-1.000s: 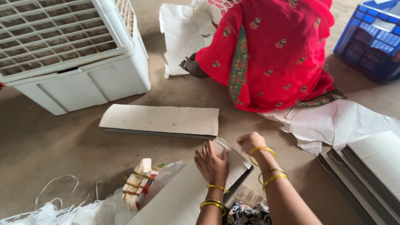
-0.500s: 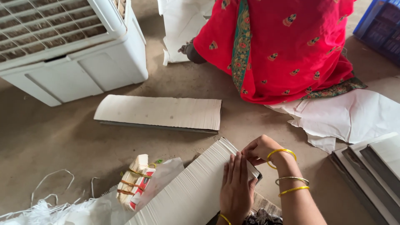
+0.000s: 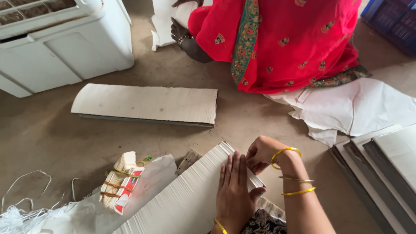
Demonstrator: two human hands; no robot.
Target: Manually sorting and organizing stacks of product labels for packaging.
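Down on the floor, the left hand lies flat and released, fingers straight and together, pressing on the top of a long stack of white card sheets that runs diagonally toward the lower left. The right hand is curled at the stack's far end, fingers bent around its corner edge, grasping it; gold bangles ring that wrist. The stack's side shows fine ridged layers, many thin sheets packed tight. Just beside it to the left sits a small bundle of printed cards tied with rubber bands, resting on crinkled clear plastic. Farther off lies another flat stack of pale board, long and rectangular, on the dusty concrete floor. Beyond it sits another person in red cloth.
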